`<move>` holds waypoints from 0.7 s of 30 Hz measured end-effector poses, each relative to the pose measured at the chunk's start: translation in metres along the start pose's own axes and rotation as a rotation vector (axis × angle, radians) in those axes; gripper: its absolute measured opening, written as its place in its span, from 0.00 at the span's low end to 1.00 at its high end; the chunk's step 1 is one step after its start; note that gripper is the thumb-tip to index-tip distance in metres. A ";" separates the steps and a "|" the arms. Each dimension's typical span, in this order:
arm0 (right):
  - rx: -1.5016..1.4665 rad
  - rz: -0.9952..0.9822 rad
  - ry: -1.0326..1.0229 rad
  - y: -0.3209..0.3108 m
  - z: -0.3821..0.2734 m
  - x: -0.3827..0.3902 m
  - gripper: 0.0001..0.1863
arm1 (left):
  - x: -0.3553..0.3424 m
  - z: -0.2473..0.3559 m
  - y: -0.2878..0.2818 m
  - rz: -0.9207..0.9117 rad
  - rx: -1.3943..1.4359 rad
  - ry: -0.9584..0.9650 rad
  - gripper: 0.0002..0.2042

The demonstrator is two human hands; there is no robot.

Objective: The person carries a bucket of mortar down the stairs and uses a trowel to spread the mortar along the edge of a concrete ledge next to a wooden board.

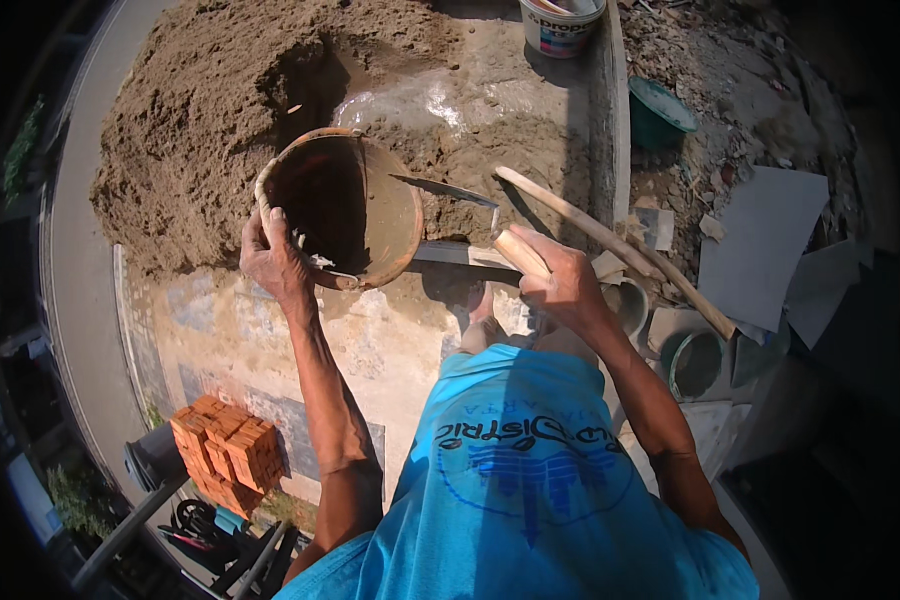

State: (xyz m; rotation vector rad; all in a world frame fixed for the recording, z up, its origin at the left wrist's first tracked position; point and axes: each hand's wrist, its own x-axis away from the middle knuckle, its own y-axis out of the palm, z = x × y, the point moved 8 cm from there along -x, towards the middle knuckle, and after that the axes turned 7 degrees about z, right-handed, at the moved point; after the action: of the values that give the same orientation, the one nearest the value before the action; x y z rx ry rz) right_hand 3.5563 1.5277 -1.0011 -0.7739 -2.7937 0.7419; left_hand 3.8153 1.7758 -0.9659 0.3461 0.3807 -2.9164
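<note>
My left hand (278, 262) is closed on the left rim of a mortar-stained bucket (395, 225), which is tilted so that its dirty inside shows. A dark shadow covers the bucket's left inner wall. In my right hand (562, 282) is a trowel (448, 190), gripped by its light wooden handle. Its thin blade points left, and the tip reaches the bucket's right rim. Beyond the bucket lies wet grey-brown mortar (540, 150), alongside a large heap of sand (190, 130).
A long wooden handle (580, 220) slants beside my right hand. A white pail (562, 30) stands at the far edge, with a green basin (662, 112) beyond the low kerb. Grey sheets (765, 240) and several buckets lie right; stacked orange bricks (225, 450) sit lower left.
</note>
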 end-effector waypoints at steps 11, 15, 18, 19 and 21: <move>0.293 0.164 0.131 0.024 0.097 -0.014 0.16 | -0.011 -0.097 -0.042 -0.026 0.406 -0.516 0.06; 0.294 0.029 0.064 0.020 0.080 -0.010 0.18 | 0.003 -0.123 -0.052 -0.066 0.514 -0.732 0.08; 0.279 -0.139 0.026 0.019 0.062 -0.009 0.20 | 0.007 -0.147 -0.054 -0.107 0.614 -0.848 0.09; 0.266 -0.144 -0.006 0.020 0.059 -0.007 0.19 | 0.008 -0.155 -0.056 -0.129 0.645 -0.877 0.10; 0.244 -0.153 -0.070 0.020 0.054 -0.006 0.18 | 0.014 -0.149 -0.050 -0.214 0.585 -0.946 0.11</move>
State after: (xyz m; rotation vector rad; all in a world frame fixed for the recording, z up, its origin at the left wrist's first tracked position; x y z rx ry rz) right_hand 3.5558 1.5165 -1.0579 -0.4948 -2.7124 1.0729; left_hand 3.8225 1.8617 -1.0985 -1.0329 -0.6041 -2.9009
